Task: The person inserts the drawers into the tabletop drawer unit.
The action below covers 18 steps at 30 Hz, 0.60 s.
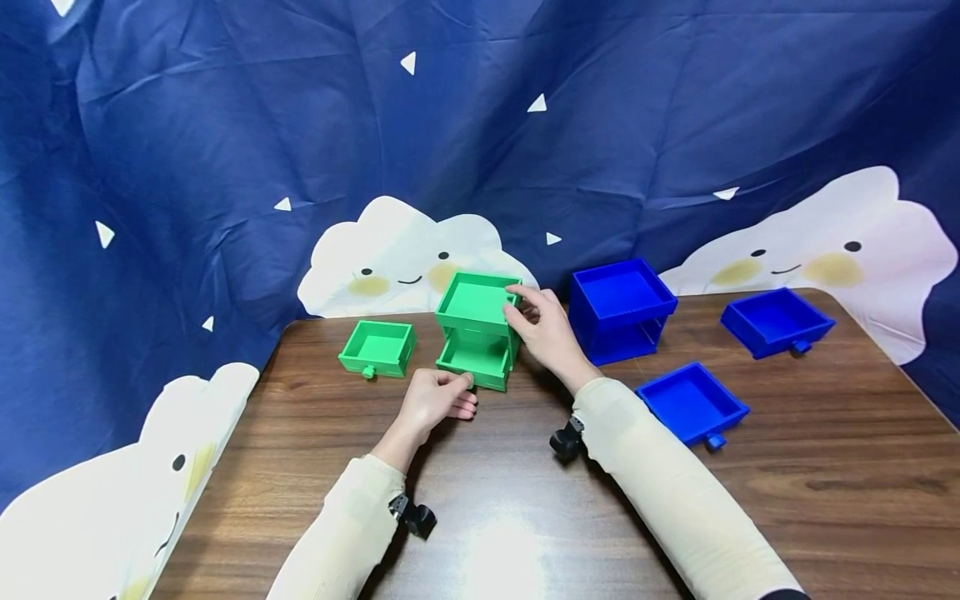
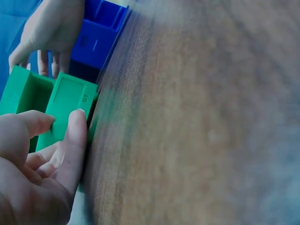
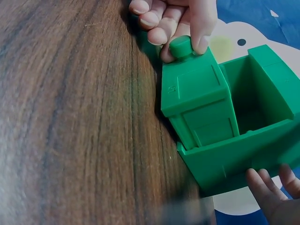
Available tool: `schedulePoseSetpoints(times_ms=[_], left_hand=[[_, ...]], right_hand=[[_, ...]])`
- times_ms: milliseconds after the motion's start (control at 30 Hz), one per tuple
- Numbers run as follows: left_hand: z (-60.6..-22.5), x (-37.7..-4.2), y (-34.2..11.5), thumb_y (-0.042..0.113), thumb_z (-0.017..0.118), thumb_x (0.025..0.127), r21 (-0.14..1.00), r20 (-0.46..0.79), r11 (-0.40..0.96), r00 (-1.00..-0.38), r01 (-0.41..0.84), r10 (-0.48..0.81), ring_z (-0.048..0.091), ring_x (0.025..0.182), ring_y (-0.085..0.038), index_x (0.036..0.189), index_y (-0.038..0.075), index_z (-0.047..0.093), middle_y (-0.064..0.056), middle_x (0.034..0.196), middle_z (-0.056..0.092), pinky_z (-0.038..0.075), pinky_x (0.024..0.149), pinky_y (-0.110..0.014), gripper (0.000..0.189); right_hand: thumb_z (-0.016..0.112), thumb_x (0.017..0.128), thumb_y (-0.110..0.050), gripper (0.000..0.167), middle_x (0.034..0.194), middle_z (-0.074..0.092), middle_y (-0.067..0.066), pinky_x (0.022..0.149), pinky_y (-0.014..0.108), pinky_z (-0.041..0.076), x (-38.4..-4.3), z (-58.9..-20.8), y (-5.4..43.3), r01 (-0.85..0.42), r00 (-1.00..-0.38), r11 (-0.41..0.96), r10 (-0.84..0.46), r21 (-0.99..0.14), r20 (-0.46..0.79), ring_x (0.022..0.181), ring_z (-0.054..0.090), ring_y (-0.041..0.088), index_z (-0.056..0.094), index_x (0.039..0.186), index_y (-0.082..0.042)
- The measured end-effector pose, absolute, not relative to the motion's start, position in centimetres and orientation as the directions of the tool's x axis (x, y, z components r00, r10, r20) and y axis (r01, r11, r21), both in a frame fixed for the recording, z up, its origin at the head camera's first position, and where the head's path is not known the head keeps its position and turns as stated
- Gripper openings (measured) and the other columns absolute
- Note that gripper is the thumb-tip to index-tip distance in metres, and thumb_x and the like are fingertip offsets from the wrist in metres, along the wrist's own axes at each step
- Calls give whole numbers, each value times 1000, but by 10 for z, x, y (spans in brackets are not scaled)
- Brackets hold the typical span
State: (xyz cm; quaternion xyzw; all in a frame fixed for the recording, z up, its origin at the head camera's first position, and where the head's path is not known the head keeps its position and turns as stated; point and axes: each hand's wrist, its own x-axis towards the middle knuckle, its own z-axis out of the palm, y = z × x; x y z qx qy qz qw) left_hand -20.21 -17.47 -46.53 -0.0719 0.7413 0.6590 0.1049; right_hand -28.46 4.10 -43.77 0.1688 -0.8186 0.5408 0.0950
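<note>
A green cabinet (image 1: 478,302) stands near the table's back edge, its lower green drawer (image 1: 474,357) part-way out and its upper slot without a drawer. My left hand (image 1: 433,398) pinches the round knob (image 3: 182,47) on that drawer's front between thumb and fingers; in the left wrist view the fingers hide the knob. On the cabinet's right side, the fingertips of my right hand (image 1: 550,332) touch the wall near the top. A second green drawer (image 1: 377,348), with a knob, lies on the table to the left of the cabinet.
A blue cabinet (image 1: 622,302) without drawers stands right of the green one, close to my right hand. Two blue drawers lie on the table, one nearer (image 1: 693,404) beside my right sleeve, one farther right (image 1: 777,322). A blue cloud-print curtain (image 1: 480,125) hangs behind the table.
</note>
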Motion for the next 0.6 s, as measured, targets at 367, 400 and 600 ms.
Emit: schedulePoseSetpoints(times_ms=[367, 400, 600], left_hand=[[-465, -211, -170, 12, 66, 105, 961, -251, 126, -968, -245, 28, 73, 58, -12, 105, -15, 74, -9, 71, 75, 66, 62, -30, 28], [-465, -212, -170, 12, 66, 105, 961, -250, 125, -968, -245, 28, 73, 58, -12, 106, -15, 74, -10, 71, 75, 66, 62, -31, 29], [-465, -216, -169, 13, 65, 106, 961, -254, 117, -967, -250, 27, 73, 58, -12, 108, -17, 73, -9, 71, 75, 66, 62, -30, 31]], right_hand=[[67, 108, -23, 39, 119, 58, 24, 97, 45, 56, -283, -435, 41, -378, -925, 347, -171, -858, 338, 106, 66, 37, 68, 143, -7], [67, 108, -23, 39, 119, 58, 24, 97, 45, 55, -283, -435, 41, -376, -926, 347, -171, -859, 336, 107, 66, 37, 68, 143, -7], [67, 108, -24, 39, 120, 58, 24, 98, 47, 56, -282, -434, 40, -366, -930, 351, -171, -862, 325, 107, 65, 36, 67, 144, -8]])
